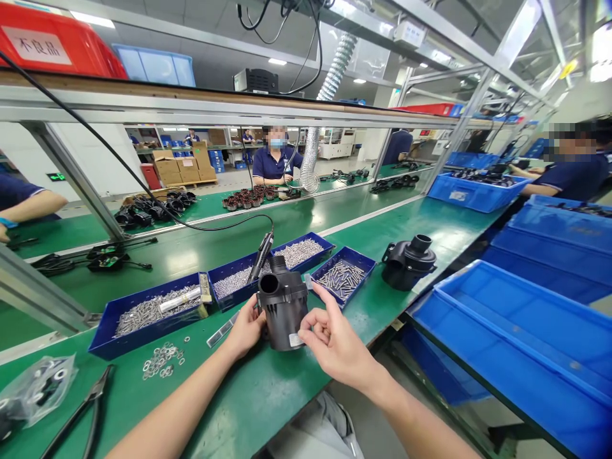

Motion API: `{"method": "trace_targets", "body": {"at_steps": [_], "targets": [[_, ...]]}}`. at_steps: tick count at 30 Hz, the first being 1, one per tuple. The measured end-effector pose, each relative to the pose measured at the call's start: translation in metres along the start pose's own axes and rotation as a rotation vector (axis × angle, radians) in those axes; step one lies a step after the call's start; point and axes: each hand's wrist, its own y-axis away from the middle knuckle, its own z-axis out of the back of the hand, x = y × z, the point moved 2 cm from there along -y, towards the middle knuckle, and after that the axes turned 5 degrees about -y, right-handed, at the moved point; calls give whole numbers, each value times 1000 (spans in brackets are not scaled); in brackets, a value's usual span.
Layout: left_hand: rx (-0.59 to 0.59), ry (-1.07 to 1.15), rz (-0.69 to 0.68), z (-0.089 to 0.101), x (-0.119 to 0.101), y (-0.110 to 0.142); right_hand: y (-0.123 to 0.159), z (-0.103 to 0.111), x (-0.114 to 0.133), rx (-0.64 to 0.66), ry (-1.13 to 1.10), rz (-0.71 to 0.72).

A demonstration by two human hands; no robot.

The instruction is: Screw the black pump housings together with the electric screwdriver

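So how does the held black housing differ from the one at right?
The held housing is between the left hand and right hand; the other housing stands untouched on the bench. The held housing shows a pale label low on its side; the other housing shows none. Both are black with round ports.

A bright factory hall with a grey ceiling (201, 9), where flat light panels (277, 62) glow and leave white reflections on a long green workbench (406, 220). Silver metal posts (88, 201) support a shelf (191, 115) running across above the bench, and a ribbed silver duct (337, 67) hangs beside it. At left is a white wall (90, 166). Beyond, cardboard boxes (182, 169) sit stacked on a pallet (194, 183), with pale floor (234, 178) around them.
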Motion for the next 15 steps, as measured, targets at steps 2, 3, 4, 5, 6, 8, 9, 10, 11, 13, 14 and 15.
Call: {"method": "trace_targets", "body": {"at_steps": [2,3,4,5,6,8,9,10,11,13,14,15], "targets": [[-3,0,-7,0,-1,0,3,0,-4,-22,111,85],[-4,0,-9,0,-1,0,4,1,-6,-43,180,157],[-3,-1,-10,0,-1,0,5,1,-8,-76,244,231],[-2,-4,-11,0,0,0,5,2,-11,-126,293,289],[-1,-8,-12,0,0,0,4,3,-14,-191,320,322],[0,-24,-21,1,2,0,1,3,-19,-313,315,296],[-3,-35,-30,1,3,-1,-1,0,-21,-338,302,261],[-9,-47,-42,1,2,-1,-3,-3,-22,-333,297,234],[-16,-60,-56,1,1,-1,-6,-6,-23,-308,303,218],[-27,-87,-89,0,-6,0,-13,-9,-21,-222,312,201],[-24,-98,-106,-2,-11,2,-18,-8,-18,-165,286,197],[-17,-113,-126,-3,-17,5,-23,-5,-14,-103,227,198]]}}
